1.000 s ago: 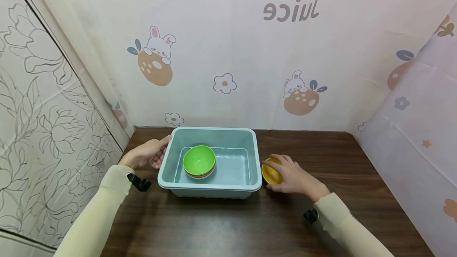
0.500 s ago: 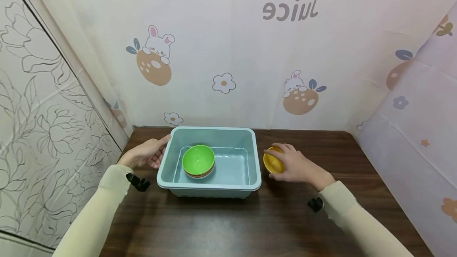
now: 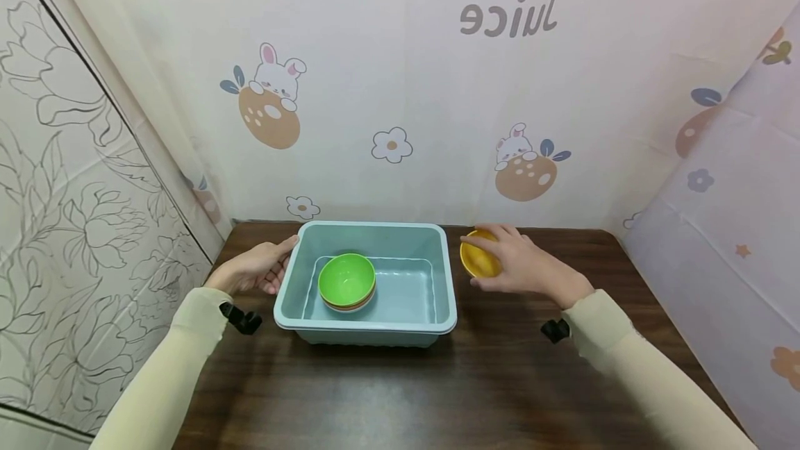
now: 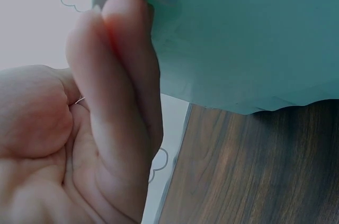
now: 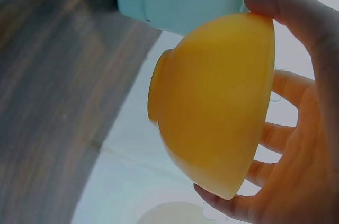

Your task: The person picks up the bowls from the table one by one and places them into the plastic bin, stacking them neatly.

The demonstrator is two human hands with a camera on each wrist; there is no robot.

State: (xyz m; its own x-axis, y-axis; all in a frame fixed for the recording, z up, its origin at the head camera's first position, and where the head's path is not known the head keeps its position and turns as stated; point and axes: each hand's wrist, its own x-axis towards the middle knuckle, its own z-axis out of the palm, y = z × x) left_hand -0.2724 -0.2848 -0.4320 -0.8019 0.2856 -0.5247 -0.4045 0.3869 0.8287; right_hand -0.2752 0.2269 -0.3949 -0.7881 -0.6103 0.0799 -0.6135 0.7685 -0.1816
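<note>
1. Yellow bowl (image 3: pixel 478 259) – smooth, round, footed – gripped by right hand (image 3: pixel 521 268), fingers curled round the rim, lifted off the table (image 3: pixel 500 380) just right of the tub.
2. Pale teal plastic tub (image 3: pixel 365 321) – rectangular; holds green bowl (image 3: pixel 346 278) nested on other bowls.
3. Left hand (image 3: pixel 253 268) rests straight-fingered against tub's left rim.
4. Table: dark wood grain.

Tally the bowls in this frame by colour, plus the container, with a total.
Green bowl: 1, top of the stack inside the tub
Orange bowl: 1, edge showing under the green one
Yellow bowl: 1, held in the right hand
Light blue plastic tub: 1, left hand on its side
Total: 4; the stack may hide more.
</note>
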